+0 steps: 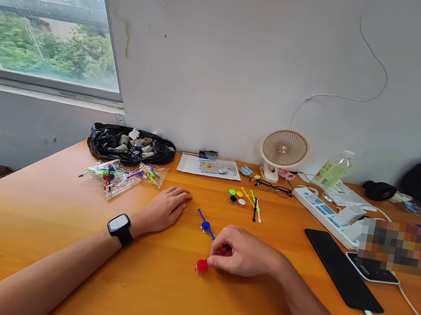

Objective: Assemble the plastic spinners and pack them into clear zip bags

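My left hand lies flat on the wooden table, fingers stretched out and holding nothing. My right hand is closed, with thumb and fingertips pinched at the edge of a red round piece that has a clear base. A bit more red shows beneath its curled fingers; its shape is hidden. Just beyond the right fingertips lies a blue arrow spinner, its long pointer set across a round blue centre. Farther back are several small round pieces, among them a yellow one, beside loose arrow pointers in yellow, green, black and white.
Clear bags of coloured parts lie at the left, before a black plastic bag. Along the back stand a small fan, glasses and a bottle. A power strip and a black slab with cables occupy the right.
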`<state>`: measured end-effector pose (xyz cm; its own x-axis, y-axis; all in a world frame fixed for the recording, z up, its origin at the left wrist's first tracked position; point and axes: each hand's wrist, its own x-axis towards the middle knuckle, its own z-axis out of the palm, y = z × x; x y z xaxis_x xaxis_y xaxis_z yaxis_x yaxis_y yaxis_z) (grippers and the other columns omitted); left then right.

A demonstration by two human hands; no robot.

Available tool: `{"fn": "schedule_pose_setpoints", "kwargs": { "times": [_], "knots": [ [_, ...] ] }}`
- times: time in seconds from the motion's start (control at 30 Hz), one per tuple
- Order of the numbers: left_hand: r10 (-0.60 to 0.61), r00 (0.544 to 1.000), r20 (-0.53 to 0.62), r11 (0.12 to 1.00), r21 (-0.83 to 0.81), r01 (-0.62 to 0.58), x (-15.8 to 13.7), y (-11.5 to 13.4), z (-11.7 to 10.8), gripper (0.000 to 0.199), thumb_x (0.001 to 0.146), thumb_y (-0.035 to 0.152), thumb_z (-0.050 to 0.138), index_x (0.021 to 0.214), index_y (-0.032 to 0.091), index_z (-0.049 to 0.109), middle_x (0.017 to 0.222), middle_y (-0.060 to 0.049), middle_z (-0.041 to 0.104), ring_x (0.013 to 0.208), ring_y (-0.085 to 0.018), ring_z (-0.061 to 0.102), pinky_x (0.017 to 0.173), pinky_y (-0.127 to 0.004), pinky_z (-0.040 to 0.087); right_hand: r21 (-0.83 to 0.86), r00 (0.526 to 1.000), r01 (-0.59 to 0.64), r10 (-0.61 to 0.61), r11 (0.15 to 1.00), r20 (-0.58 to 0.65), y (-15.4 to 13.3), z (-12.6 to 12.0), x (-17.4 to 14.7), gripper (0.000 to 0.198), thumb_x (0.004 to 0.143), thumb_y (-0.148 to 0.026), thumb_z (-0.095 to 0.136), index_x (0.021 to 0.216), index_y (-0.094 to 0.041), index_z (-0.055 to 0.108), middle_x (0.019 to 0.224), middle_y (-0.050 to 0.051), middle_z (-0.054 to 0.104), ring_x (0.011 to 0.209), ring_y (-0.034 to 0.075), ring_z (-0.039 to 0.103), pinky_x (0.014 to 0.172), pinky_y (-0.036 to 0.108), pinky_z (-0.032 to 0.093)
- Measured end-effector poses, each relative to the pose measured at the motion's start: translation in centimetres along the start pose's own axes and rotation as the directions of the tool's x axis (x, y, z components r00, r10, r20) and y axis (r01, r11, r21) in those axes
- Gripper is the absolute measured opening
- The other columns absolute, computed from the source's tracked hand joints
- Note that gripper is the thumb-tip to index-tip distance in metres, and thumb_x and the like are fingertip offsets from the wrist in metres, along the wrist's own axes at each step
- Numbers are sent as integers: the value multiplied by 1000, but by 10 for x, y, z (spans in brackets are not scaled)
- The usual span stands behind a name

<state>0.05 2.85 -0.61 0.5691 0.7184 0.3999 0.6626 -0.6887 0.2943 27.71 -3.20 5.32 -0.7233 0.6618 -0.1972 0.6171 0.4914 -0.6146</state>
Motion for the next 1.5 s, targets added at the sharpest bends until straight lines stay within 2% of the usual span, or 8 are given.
{"fn": "schedule_pose_setpoints", "kwargs": {
  "times": [0.13, 0.23, 0.47, 0.7, 0.8, 1.03, 1.23, 1.5],
  "knots": [
    [3, 1000, -4, 1000, -4, -3, 0, 0, 0, 33, 108, 24, 41, 132, 23, 63, 135, -11, 66, 127, -27, 61, 113, -47, 50, -201, 902, -229, 130, 953, -411, 10, 5, 12, 32, 97, -31, 58, 70, -17, 69, 62, 0, 55, 57, 12, 42, 57, 29, 21],
    [4, 1000, -6, 1000, 1, -4, 0, 0, 0, 34, 108, 25, 40, 133, 24, 63, 136, -11, 66, 128, -27, 61, 113, -47, 51, -264, 829, -341, 156, 902, -538, 19, 6, 19, 34, 100, -32, 55, 72, -18, 68, 67, 2, 63, 60, 14, 48, 59, 30, 21],
    [5, 1000, -11, 1000, -6, -5, 0, -1, 1, 33, 108, 24, 41, 133, 24, 63, 135, -10, 66, 128, -27, 61, 113, -47, 50, -279, 838, -332, 146, 901, -526, 24, 6, 20, 35, 103, -34, 54, 75, -19, 68, 69, 2, 65, 62, 15, 52, 60, 30, 20],
    [6, 999, -41, 999, -51, -8, 0, 7, -2, 30, 104, 22, 48, 130, 26, 63, 130, -8, 69, 124, -28, 60, 109, -47, 51, -320, 880, -172, 0, 932, -474, 13, 15, 17, 30, 102, -33, 55, 79, -20, 69, 75, 2, 68, 66, 15, 54, 63, 29, 24],
    [16, 1000, -20, 998, -52, -17, 0, 11, -3, 30, 104, 22, 48, 130, 26, 63, 129, -8, 69, 123, -28, 61, 109, -47, 51, -313, 851, -173, -19, 934, -525, 10, 14, 15, 33, 105, -34, 45, 80, -19, 62, 73, 3, 64, 66, 16, 53, 64, 29, 24],
    [22, 999, -29, 996, -84, -25, 1, 13, -5, 30, 107, 26, 45, 131, 26, 63, 126, -8, 70, 120, -27, 61, 107, -45, 51, 5, 748, -24, 21, 1000, -663, 15, 9, 18, 20, 100, -25, 37, 94, -20, 55, 81, 3, 63, 73, 19, 56, 69, 29, 36],
    [105, 975, -194, 985, -115, -129, 1, 31, -12, 24, 108, 28, 47, 123, 23, 66, 117, -8, 72, 112, -24, 61, 103, -42, 51, 371, 861, 216, 3, 903, -509, 25, 28, 37, 23, 99, -30, 51, 101, -17, 70, 98, 7, 69, 93, 21, 64, 88, 32, 48],
    [236, 964, -123, 957, -142, -253, 1, 46, -9, 27, 98, 43, 67, 118, 26, 73, 113, -7, 76, 106, -24, 64, 97, -42, 53, 408, 850, 219, 32, 887, -526, 35, 37, 45, 20, 92, -30, 61, 94, -16, 74, 96, 6, 66, 93, 20, 62, 86, 31, 48]
  ]
}}
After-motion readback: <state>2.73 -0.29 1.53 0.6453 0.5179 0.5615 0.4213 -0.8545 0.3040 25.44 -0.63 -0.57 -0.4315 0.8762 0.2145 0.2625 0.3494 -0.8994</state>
